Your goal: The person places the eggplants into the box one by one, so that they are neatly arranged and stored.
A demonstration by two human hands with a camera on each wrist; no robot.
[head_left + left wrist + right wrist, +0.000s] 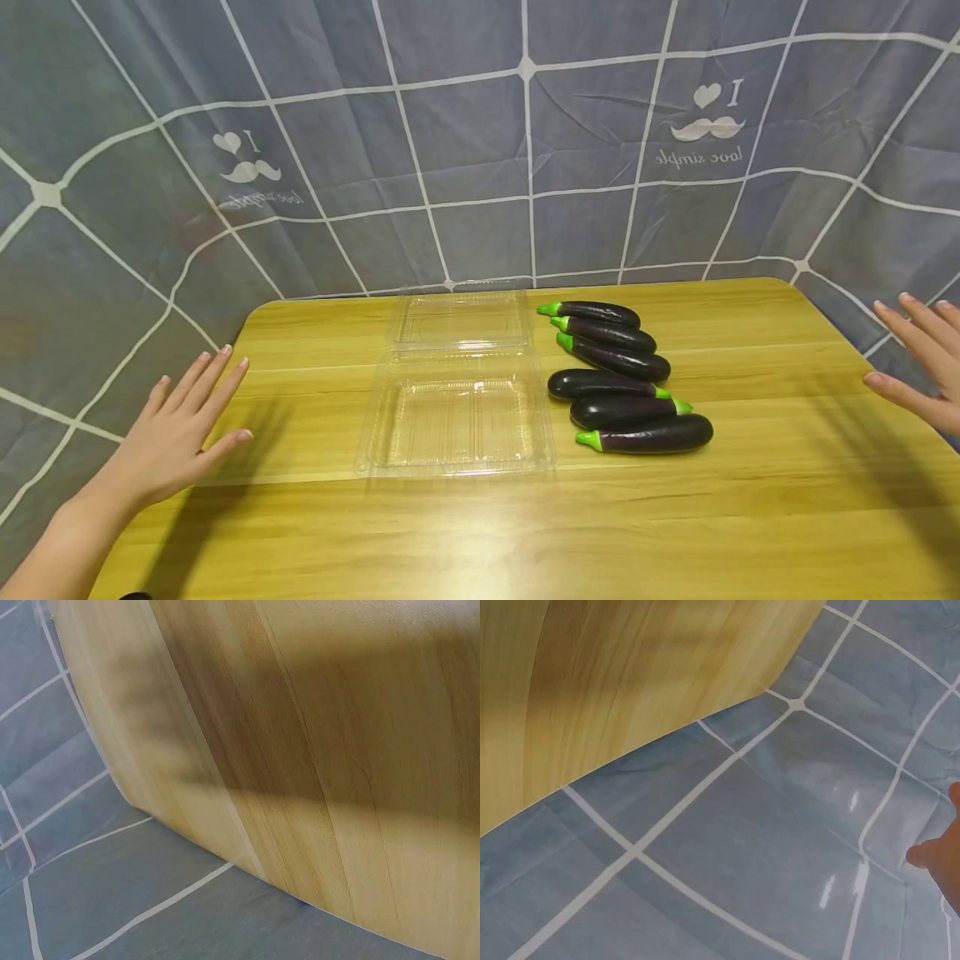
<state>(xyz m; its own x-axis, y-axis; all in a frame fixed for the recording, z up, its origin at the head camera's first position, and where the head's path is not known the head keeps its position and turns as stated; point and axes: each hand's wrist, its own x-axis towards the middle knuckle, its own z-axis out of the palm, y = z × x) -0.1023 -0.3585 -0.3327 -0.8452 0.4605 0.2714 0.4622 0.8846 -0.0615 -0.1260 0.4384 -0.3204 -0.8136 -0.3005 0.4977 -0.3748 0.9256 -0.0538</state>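
Observation:
My left hand point(180, 429) hovers over the left side of the wooden table, fingers spread and straight, holding nothing. At the right edge of the head view my right hand point(926, 367) is raised with straight fingers, partly cut off by the frame; it too holds nothing. Between the hands lies a clear plastic clamshell box point(461, 421), its lid point(463, 319) folded back toward the far edge. Just right of the box several dark purple eggplants point(621, 385) with green stems lie in a column, some with stems to the left, others to the right. Neither hand touches them.
The light wooden table point(450, 533) has rounded far corners. A grey curtain point(465, 142) with white grid lines hangs behind it and along both sides. In the left wrist view the tabletop point(360, 847) carries a hand's shadow. A small black object point(136, 596) shows at the bottom left.

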